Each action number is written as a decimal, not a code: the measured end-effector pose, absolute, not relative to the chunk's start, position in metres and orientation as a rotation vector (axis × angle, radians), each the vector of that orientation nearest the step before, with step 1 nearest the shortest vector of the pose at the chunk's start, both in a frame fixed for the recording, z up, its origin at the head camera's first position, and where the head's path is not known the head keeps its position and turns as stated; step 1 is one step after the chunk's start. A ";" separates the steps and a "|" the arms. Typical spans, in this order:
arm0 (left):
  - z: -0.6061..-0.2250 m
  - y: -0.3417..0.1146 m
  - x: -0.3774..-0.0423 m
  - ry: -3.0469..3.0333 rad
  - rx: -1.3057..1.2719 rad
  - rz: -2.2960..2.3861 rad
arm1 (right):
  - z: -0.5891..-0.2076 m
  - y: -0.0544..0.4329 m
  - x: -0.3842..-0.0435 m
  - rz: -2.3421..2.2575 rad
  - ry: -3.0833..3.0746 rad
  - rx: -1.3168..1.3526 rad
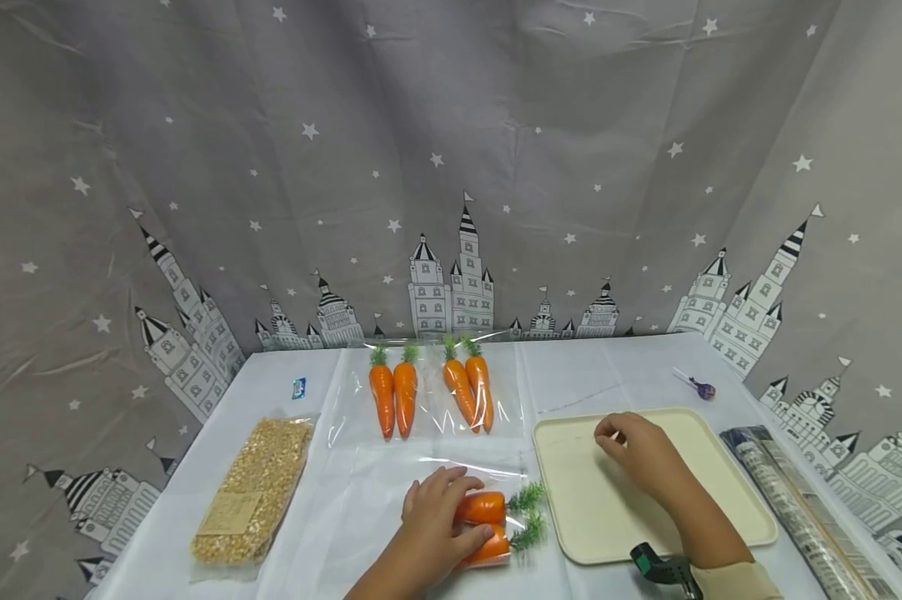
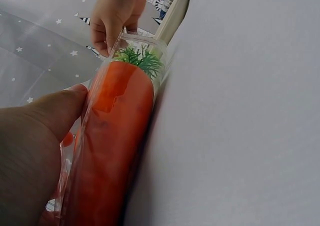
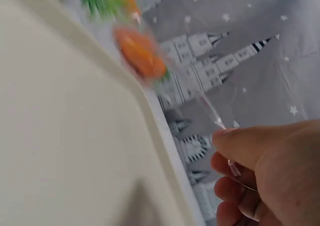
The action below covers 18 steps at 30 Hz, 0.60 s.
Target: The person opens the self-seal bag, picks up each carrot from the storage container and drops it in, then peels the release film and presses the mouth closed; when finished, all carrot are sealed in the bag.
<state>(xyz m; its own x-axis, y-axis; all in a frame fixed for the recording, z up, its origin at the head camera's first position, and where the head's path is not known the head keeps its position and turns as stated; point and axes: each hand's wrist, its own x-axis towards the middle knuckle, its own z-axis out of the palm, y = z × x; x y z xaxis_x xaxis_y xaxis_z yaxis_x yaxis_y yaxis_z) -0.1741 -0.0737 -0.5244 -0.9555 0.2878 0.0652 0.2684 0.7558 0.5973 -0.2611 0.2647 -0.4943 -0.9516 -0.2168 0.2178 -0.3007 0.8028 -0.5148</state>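
Observation:
Two orange carrots with feathery green tops lie in a clear plastic bag (image 1: 488, 546), their tops toward the tray. My left hand (image 1: 439, 521) rests across the carrots, fingers spread over the upper part and thumb on the lower carrot. Close up in the left wrist view, the thumb touches the bag's side beside a carrot (image 2: 117, 131). Above the cream tray (image 1: 589, 525) is my right hand (image 1: 638, 450). In the right wrist view its thumb and forefinger pinch a thin clear plastic strip (image 3: 212, 108); whether it is still joined to the bag I cannot tell.
Behind lie two more clear bags, each with two carrots (image 1: 393, 396) (image 1: 469, 392). A bag of yellow corn kernels (image 1: 252, 479) and a small blue packet (image 1: 298, 388) are at left. On the right are a lollipop (image 1: 702, 388) and a long wrapped roll (image 1: 796, 508). A patterned curtain (image 1: 421, 125) hangs behind.

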 end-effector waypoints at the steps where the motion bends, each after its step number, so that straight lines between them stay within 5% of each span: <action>1: -0.524 -0.074 -0.174 2.916 0.460 0.980 | -0.492 0.271 -0.266 0.840 -2.836 0.404; 18: -0.525 -0.076 -0.172 2.922 0.489 0.991 | -0.497 0.332 -0.342 0.745 -2.866 0.381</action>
